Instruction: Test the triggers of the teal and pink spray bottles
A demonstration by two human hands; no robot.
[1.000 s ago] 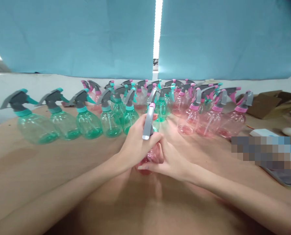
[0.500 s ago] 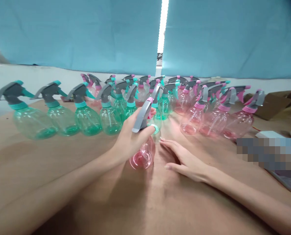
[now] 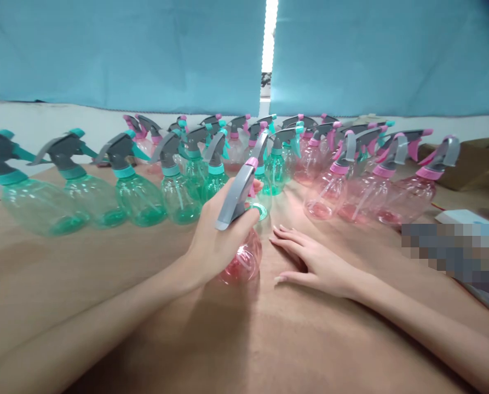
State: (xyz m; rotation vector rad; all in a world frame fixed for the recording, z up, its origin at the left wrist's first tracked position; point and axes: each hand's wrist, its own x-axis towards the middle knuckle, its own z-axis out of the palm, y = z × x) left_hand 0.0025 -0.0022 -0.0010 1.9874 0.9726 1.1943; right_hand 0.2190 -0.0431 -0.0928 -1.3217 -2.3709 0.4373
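My left hand (image 3: 215, 235) is wrapped round the neck of a pink spray bottle (image 3: 244, 260) with a grey trigger head (image 3: 234, 197), and the bottle stands on the brown table (image 3: 104, 284). Just to its right my right hand (image 3: 310, 260) lies flat on the table with fingers stretched out, holding nothing. Behind the hands stand a row of green spray bottles (image 3: 139, 186) on the left and pink spray bottles (image 3: 359, 186) on the right.
More mixed green and pink bottles (image 3: 244, 137) crowd the back middle. Brown cardboard (image 3: 470, 164) lies at the far right, with a white box (image 3: 458, 217) near it. A blue curtain (image 3: 125, 54) hangs behind a white ledge.
My right hand has let go of the pink bottle and come to rest flat on the table. My left hand keeps hold of the bottle, now standing slightly further left.
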